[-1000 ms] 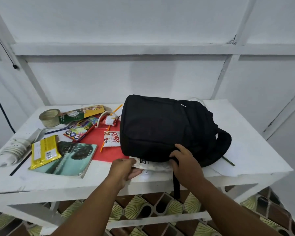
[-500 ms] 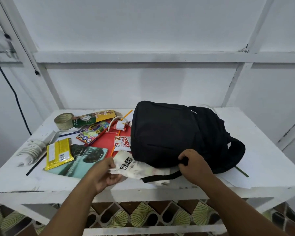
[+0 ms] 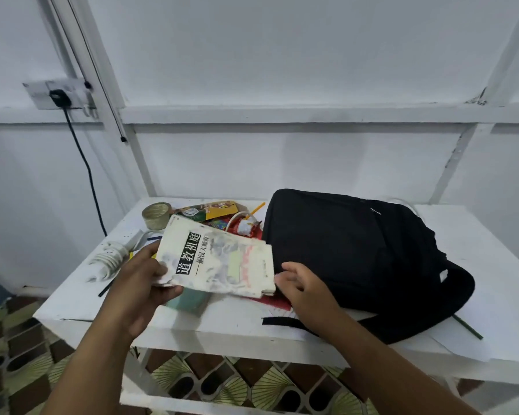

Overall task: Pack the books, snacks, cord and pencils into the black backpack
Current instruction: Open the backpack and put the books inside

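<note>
First book in hand: the left hand [image 3: 138, 283] clamps the worn book [image 3: 219, 262]; the right hand [image 3: 304, 287], fingers relaxed, touches its right edge. Next, the closed backpack [image 3: 357, 253] needs opening.

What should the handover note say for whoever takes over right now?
Left hand grips the white book, lifted above the table.
Right hand open, fingers at the book's right edge, beside the black backpack.
Backpack lies flat; no opening shows.
Cord, snack pack, pencils lie on the table.
Done: nothing visibly packed.
Left: open the backpack, pack everything.
</note>
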Action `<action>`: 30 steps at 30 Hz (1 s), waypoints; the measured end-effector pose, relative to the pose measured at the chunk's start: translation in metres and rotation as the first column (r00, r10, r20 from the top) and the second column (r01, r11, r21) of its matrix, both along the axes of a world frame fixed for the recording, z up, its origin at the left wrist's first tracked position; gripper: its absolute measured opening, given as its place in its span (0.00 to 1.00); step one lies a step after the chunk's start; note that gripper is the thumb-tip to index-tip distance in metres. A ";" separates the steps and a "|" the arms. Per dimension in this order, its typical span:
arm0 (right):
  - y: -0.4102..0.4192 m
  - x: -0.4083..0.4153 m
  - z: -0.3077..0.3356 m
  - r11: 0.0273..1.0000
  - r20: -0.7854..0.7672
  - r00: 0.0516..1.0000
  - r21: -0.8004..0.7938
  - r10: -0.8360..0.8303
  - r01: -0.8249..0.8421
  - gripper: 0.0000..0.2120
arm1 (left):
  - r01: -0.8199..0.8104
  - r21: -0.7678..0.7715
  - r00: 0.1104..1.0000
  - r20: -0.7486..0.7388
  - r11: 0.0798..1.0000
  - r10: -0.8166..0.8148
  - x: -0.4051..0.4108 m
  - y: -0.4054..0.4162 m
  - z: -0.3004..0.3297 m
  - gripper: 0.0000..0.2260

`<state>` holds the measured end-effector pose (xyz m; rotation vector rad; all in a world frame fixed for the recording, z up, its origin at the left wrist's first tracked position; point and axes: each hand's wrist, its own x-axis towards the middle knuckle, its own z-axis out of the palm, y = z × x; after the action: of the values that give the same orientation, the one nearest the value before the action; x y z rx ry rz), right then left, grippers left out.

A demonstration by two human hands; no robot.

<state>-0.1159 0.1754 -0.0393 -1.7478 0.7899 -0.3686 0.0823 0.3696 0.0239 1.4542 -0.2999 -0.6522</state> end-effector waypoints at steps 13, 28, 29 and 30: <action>-0.049 -0.031 0.016 0.857 0.243 0.928 0.499 -0.283 0.131 0.12 | 0.141 0.115 0.978 0.140 0.983 -0.157 -0.057 -0.070 -0.018 0.20; -0.224 -0.198 0.013 0.885 0.280 0.860 0.327 -0.426 0.332 0.18 | 0.387 0.136 0.892 0.196 0.912 -0.408 -0.185 -0.292 -0.019 0.16; -0.229 -0.202 0.013 0.874 0.300 0.841 0.342 -0.451 0.347 0.19 | 0.399 0.146 0.882 0.209 0.905 -0.422 -0.187 -0.298 -0.018 0.16; -0.240 -0.211 0.012 0.855 0.313 0.815 0.364 -0.487 0.371 0.20 | 0.422 0.159 0.865 0.223 0.892 -0.449 -0.194 -0.311 -0.022 0.16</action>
<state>-0.3269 -0.0645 -0.0270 -1.1505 0.8903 -0.8475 -0.1117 0.0589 0.0023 1.5873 -0.8268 -0.8548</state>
